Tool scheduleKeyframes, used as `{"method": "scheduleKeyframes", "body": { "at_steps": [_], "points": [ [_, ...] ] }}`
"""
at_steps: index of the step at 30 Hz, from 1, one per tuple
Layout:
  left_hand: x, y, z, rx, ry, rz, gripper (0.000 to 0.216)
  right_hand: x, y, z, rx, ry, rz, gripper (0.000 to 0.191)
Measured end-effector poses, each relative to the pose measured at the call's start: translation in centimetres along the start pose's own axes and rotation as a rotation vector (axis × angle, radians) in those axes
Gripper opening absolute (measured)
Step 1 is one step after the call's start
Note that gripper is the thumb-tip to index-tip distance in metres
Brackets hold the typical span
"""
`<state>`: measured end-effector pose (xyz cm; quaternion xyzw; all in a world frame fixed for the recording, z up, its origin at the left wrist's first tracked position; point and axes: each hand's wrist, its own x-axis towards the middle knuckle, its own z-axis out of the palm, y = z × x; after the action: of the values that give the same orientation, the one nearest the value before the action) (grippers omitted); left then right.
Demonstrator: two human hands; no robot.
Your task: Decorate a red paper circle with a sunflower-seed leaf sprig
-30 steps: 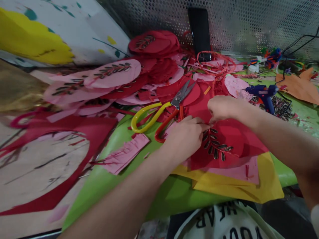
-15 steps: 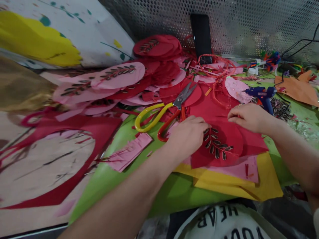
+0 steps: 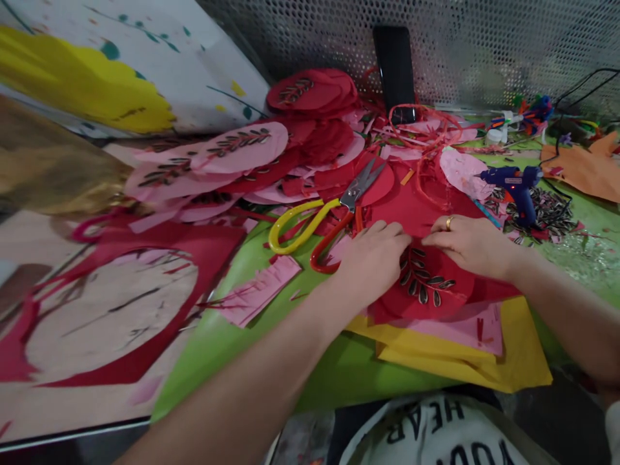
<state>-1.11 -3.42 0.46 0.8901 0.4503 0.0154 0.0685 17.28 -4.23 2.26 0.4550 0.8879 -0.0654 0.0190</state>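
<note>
On the green tabletop lies a red paper disc (image 3: 462, 294) bearing a sprig of striped seeds (image 3: 420, 274). My left hand (image 3: 380, 258) rests at the disc's left side, fingers together and bent, fingertips by the sprig's upper end. Over the disc's upper right, my right hand (image 3: 477, 248) has thumb and forefinger pinched close to the left fingertips. Whatever small thing may be between them is hidden. Beneath the disc are red, pink and yellow paper sheets (image 3: 526, 355). Scissors (image 3: 356, 194) with yellow and orange handles lie open just beyond my left hand.
A blue glue gun (image 3: 516, 184) stands right of a pink paper scrap, beside a heap of striped seeds (image 3: 549, 216). Pink and red seeded discs (image 3: 247, 148) are piled back left. A black phone (image 3: 394, 74) leans on the perforated metal panel (image 3: 460, 58). A cut-out red sheet (image 3: 140, 365) lies left.
My right hand has moved left and down toward the sprig and now meets my left fingertips. The left hand stays on the disc. The view has shifted slightly.
</note>
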Motion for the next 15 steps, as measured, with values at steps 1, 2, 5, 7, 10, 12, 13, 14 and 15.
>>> {"method": "scheduleKeyframes", "body": {
  "at_steps": [1,2,5,7,10,12,13,14,15],
  "points": [
    [0.2,-0.1,0.0,-0.026,-0.008,-0.016,0.038,0.0,-0.1,0.1,-0.002,0.004,-0.008,0.037],
    [0.3,-0.2,0.0,-0.057,-0.015,-0.03,0.038,0.0,-0.1,0.1,-0.004,0.007,-0.011,0.036],
    [0.7,-0.7,0.1,-0.175,-0.017,-0.061,0.04,-0.3,0.1,-0.2,-0.004,0.034,0.008,0.035],
    [0.7,-0.9,0.2,-0.251,0.005,-0.092,0.04,-0.7,0.7,-0.7,-0.006,0.085,0.03,0.033],
    [0.6,-1.3,0.3,-0.348,0.045,-0.142,0.041,-1.6,2.1,-1.8,-0.018,0.186,0.075,0.029],
    [0.4,-1.4,0.4,-0.4,0.069,-0.171,0.042,-2.3,2.9,-2.4,-0.028,0.232,0.131,0.027],
    [0.4,-1.5,0.3,-0.412,0.078,-0.185,0.042,-2.5,3.2,-2.6,-0.035,0.24,0.157,0.026],
    [0.3,-1.5,0.3,-0.41,0.081,-0.192,0.041,-2.7,3.3,-2.7,-0.045,0.236,0.181,0.025],
    [0.2,-1.5,0.2,-0.395,0.08,-0.192,0.04,-2.7,3.4,-2.6,-0.061,0.218,0.2,0.025]
  ]
}}
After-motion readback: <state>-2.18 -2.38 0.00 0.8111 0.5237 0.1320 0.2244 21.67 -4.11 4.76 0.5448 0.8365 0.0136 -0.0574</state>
